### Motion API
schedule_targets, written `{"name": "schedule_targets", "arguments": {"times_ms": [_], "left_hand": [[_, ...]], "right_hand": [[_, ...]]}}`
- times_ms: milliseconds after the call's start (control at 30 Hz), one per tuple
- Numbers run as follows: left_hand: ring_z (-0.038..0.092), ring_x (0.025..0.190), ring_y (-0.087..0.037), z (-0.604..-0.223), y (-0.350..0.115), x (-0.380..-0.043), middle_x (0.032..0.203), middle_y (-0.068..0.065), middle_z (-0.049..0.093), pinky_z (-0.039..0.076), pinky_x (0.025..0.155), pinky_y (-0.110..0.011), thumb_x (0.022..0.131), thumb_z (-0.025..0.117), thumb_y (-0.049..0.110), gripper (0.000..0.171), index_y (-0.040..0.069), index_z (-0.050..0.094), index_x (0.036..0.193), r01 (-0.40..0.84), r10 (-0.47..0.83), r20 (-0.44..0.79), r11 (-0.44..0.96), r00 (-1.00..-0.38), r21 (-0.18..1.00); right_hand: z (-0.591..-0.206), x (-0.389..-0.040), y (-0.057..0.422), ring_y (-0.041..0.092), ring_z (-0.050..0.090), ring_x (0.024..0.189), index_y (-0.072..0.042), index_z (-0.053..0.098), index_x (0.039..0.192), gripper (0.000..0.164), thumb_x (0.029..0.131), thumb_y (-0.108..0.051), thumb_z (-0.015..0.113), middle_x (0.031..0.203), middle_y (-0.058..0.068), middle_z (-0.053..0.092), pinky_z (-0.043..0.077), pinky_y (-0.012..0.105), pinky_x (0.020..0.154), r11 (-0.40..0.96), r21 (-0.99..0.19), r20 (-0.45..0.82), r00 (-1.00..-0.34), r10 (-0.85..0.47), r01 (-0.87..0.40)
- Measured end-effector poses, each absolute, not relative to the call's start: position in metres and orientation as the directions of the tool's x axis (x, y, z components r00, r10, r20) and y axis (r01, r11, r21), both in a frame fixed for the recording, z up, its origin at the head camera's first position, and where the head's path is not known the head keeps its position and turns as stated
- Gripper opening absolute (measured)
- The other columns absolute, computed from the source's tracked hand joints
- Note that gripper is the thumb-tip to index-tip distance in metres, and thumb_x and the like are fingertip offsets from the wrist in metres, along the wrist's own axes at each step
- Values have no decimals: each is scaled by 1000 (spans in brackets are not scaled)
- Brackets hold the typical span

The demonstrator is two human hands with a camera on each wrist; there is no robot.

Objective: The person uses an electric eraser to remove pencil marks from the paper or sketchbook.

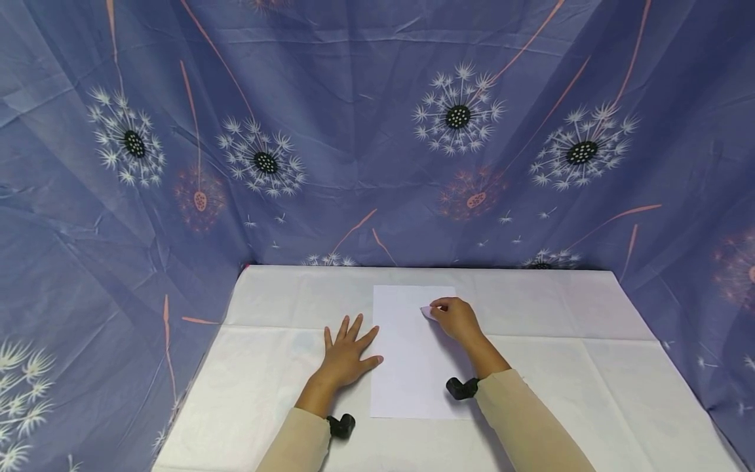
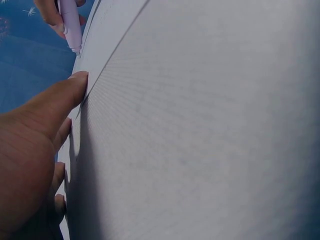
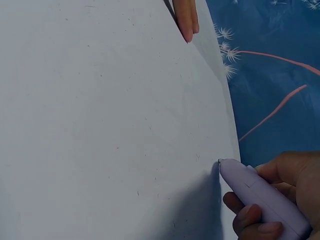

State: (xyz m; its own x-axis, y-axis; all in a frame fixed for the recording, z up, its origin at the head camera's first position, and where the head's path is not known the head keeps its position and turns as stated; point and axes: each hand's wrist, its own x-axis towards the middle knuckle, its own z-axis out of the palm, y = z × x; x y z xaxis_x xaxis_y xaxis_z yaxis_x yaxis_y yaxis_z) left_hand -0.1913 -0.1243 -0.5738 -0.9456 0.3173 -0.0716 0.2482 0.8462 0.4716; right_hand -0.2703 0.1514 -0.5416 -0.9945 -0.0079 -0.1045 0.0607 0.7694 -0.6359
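A white sheet of paper [image 1: 413, 380] lies upright on the white-covered table. My right hand [image 1: 460, 319] grips a pale purple pen-shaped tool [image 3: 262, 200] with a rounded nose and a small tip. That tip meets the paper in its upper right part, and the thumb lies along the tool's upper side near a small raised part. Fingers spread wide, my left hand [image 1: 345, 359] rests flat beside the sheet, its thumb and index finger at the left edge. Scattered short dark specks and strokes show on the paper in the right wrist view.
White cloth [image 1: 277, 393] with fold creases covers the table. Behind and along both sides hangs a blue curtain [image 1: 354, 131] with a dandelion print. A black strap mount [image 1: 462, 388] sits at my right wrist and another [image 1: 341, 426] at my left.
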Motion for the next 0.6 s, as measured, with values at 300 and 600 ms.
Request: {"name": "schedule_targets", "arguments": {"times_ms": [300, 600], "left_hand": [[7, 158, -43, -574, -125, -190, 170, -12, 18, -3, 117, -77, 95, 61, 55, 68, 27, 44, 155, 250, 319, -68, 842, -945, 479], [7, 158, -42, -574, -125, -190, 170, -12, 18, -3, 117, -77, 96, 60, 57, 68, 27, 44, 154, 246, 317, -64, 836, -946, 490]], "right_hand": [[-542, -270, 149, 32, 67, 103, -12, 77, 114, 25, 97, -25, 64, 109, 14, 75, 51, 49, 91, 765, -640, -103, -995, 0, 66], [-542, -270, 144, 36, 67, 111, -10, 77, 114, 25, 96, -24, 65, 115, 18, 74, 50, 51, 97, 768, -639, -94, -995, -22, 43]]}}
